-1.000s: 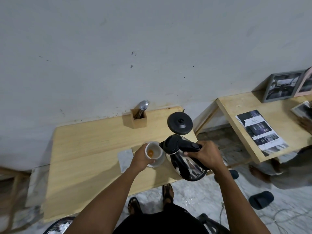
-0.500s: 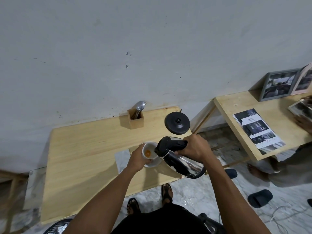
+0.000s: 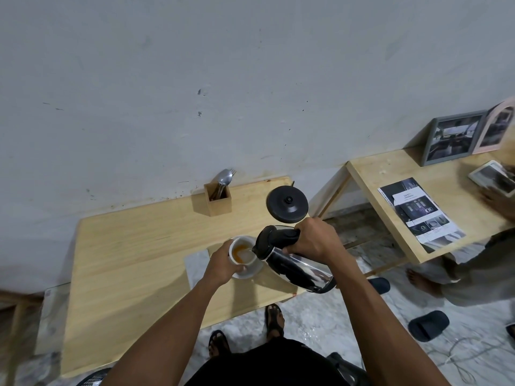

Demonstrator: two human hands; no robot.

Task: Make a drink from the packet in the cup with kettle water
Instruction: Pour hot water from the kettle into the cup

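The right hand [image 3: 312, 242] grips the tilted kettle [image 3: 289, 260], its spout over the cup [image 3: 242, 253] that the left hand's [image 3: 221, 264] fingers clasp; pouring slowly, spout kept low, should avoid splashes.

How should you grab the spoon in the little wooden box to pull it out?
Pinch the spoon by its bowl from above. It stands upright in the wooden box, its handle down inside, so only the top shows, and probably lifts straight up.
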